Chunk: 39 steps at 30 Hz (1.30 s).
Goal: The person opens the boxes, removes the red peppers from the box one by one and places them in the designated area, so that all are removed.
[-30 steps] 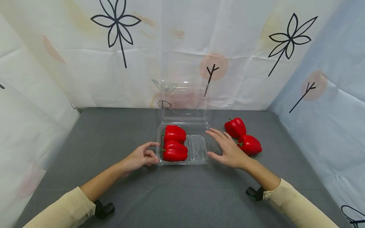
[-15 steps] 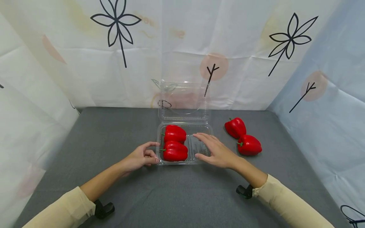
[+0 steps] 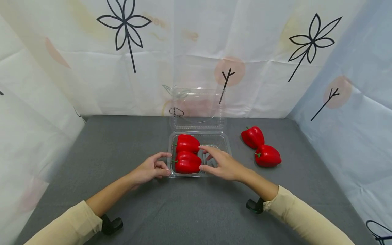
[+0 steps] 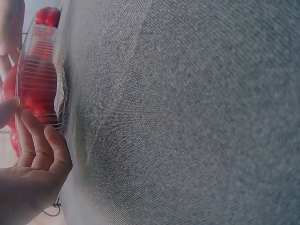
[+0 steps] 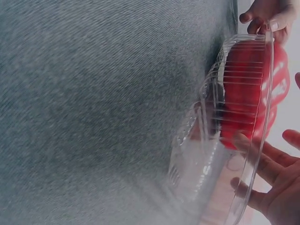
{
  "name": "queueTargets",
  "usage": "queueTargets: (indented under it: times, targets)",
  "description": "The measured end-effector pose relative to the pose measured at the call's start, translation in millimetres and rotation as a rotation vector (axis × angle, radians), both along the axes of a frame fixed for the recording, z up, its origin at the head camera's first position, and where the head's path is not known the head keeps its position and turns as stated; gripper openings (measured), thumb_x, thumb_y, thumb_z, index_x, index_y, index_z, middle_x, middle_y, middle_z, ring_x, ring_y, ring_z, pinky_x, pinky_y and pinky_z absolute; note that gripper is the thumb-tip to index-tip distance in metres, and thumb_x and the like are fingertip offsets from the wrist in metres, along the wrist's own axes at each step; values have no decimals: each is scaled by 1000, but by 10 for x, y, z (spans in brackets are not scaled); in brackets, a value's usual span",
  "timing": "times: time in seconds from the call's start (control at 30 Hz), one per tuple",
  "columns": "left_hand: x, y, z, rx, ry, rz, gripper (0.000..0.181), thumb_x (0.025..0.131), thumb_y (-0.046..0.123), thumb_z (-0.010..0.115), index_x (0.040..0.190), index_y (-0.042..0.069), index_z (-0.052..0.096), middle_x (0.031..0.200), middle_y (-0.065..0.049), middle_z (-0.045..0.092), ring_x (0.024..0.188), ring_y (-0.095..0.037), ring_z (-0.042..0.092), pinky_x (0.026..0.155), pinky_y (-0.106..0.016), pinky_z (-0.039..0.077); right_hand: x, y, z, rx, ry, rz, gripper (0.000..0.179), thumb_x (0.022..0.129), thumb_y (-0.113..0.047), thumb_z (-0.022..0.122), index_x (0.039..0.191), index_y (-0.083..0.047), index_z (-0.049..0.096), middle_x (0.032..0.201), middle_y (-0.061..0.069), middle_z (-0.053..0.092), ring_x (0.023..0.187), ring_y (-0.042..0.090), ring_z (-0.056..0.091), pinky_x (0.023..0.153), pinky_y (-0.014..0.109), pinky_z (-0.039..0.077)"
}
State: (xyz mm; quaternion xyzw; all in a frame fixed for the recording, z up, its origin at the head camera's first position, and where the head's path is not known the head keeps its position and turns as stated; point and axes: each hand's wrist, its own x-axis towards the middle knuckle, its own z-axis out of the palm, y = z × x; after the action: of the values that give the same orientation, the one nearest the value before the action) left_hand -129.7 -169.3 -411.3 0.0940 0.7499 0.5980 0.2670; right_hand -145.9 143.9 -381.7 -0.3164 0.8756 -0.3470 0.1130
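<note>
A clear plastic clamshell container (image 3: 214, 137) lies in the middle of the table, its lid (image 3: 197, 105) raised at the back. Two red bell peppers sit in its left half, one bell pepper (image 3: 187, 143) behind the other bell pepper (image 3: 188, 163), stems pointing left. My left hand (image 3: 153, 168) pinches the container's left rim between thumb and fingers, as the left wrist view also shows. Over the right half of the container, my right hand (image 3: 223, 165) has its fingers spread, thumb and index fingertips right at the right ends of the peppers.
Right of the container, a bell pepper (image 3: 252, 137) and a second bell pepper (image 3: 268, 156) lie against each other on the grey cloth (image 3: 183, 211). A printed fabric backdrop (image 3: 260, 98) rises behind the table and along both sides.
My right hand has moved left, from beside the loose peppers across the container's right rim to the peppers inside. My left hand, the container and the peppers have stayed in place.
</note>
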Motion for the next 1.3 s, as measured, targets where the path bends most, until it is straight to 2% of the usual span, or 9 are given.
queueTargets:
  times: [0.23,0.4,0.73,1.1,1.3]
  targets:
    - [13,3,-3,-4,1,1,66,92,12,68,148,1,34,88,-7,66,87,-26,61,82,-35,50,10,-91,23,-7,-36,13,68,93,-36,68,149,-9,40,134,14,56,107,28,63,82,49,54]
    - [6,2,-10,-6,-3,3,66,92,12,69,148,2,34,89,-7,67,87,-27,61,82,-35,50,-4,-146,-12,2,-52,13,65,92,-35,69,147,-10,43,128,7,59,104,25,63,84,45,54]
    - [-8,8,2,-5,-23,7,67,93,13,69,149,3,33,90,-7,67,87,-25,61,83,-36,51,-11,-233,-22,28,-32,32,69,90,-35,72,147,-9,43,134,7,58,104,21,61,83,40,55]
    - [-22,-1,-41,-8,-24,7,66,92,14,70,147,3,35,90,-6,67,88,-28,62,82,-35,51,-39,-302,-31,115,-24,28,72,89,-36,73,149,-14,42,140,8,55,116,22,57,93,39,51]
    - [-12,-2,-27,-8,-28,6,66,92,14,70,147,3,35,90,-6,67,87,-27,62,82,-34,51,-51,-323,-16,124,-27,36,72,89,-36,73,149,-14,42,138,9,57,117,22,58,95,41,50]
